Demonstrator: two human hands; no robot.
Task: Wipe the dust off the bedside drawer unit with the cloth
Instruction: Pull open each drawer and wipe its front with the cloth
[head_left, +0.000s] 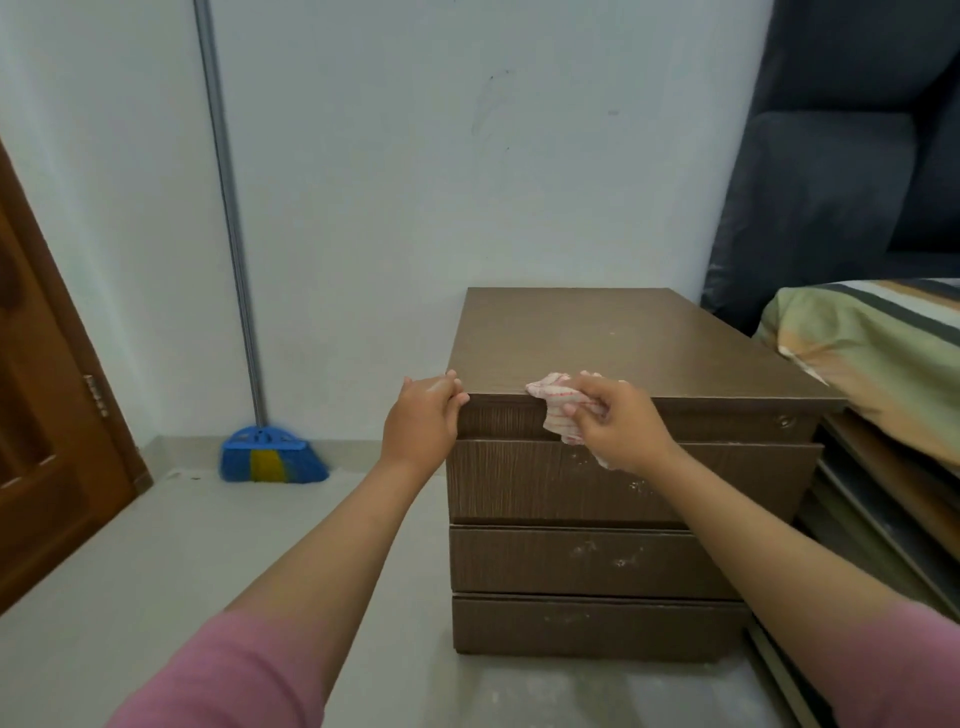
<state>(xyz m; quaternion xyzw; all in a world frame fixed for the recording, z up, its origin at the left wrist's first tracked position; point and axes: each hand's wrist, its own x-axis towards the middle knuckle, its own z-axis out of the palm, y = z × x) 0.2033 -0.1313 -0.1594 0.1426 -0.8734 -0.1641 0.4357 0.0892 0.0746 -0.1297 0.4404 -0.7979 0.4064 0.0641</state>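
Pink sleeves (218, 670) are being stretched toward the drawer unit (597, 483). Its top left corner is being gripped by the left hand (423, 415), likely for steadiness, while the cloth (558, 408) is being pinched by the right hand (618, 423) against the front top edge.

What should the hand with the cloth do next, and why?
Probably slide the cloth down over the top drawer front. The right hand holds it bunched at the front top edge of the drawer unit, pale dusty specks show on the drawer fronts just below, and the left hand grips the corner to steady it.
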